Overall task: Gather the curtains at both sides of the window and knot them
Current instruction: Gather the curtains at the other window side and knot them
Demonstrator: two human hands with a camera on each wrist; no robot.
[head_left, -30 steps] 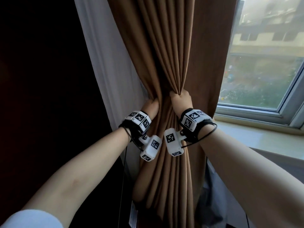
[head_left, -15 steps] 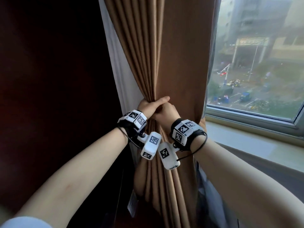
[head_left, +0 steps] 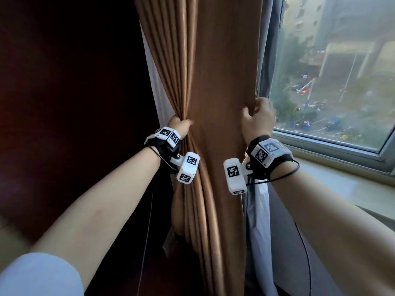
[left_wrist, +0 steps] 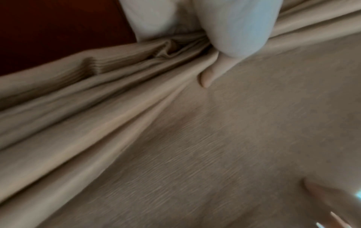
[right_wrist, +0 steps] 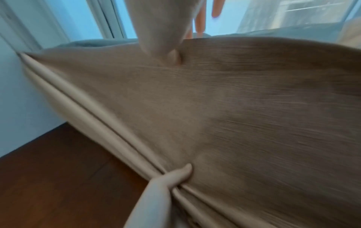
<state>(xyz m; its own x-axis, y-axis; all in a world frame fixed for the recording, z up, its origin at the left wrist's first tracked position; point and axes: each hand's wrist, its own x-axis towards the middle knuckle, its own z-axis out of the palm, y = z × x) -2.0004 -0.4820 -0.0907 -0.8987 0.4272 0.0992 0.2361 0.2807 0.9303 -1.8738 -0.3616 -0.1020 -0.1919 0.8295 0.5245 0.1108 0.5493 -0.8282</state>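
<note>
A: While the left hand (head_left: 179, 127) keeps its fist closed round the bunched pleats, where does the brown curtain (head_left: 222, 82) sit?

B: It hangs at the left side of the window (head_left: 333, 73), between the dark wall (head_left: 70, 82) and the glass. 1 part is pleated into the left fist; the rest is a flat panel stretched across to the right hand (head_left: 257, 122).

A: And that right hand?

B: The head view shows its fingers hooked over the curtain's free edge beside the glass. In the right wrist view the thumb (right_wrist: 173, 57) presses the cloth's near face, so it is gripping the edge.

A: How will the cloth handle?

B: I judge it soft but weighty: it folds into deep pleats and hangs straight. It looks woven and ribbed, so probably not slippery. A pale lining (head_left: 259, 221) hangs behind it and may need gathering too.

A: Where to hold?

B: Around mid-height, where the 2 hands are now, with enough length below for a knot. The whole width should be in 1 bundle first.
</note>
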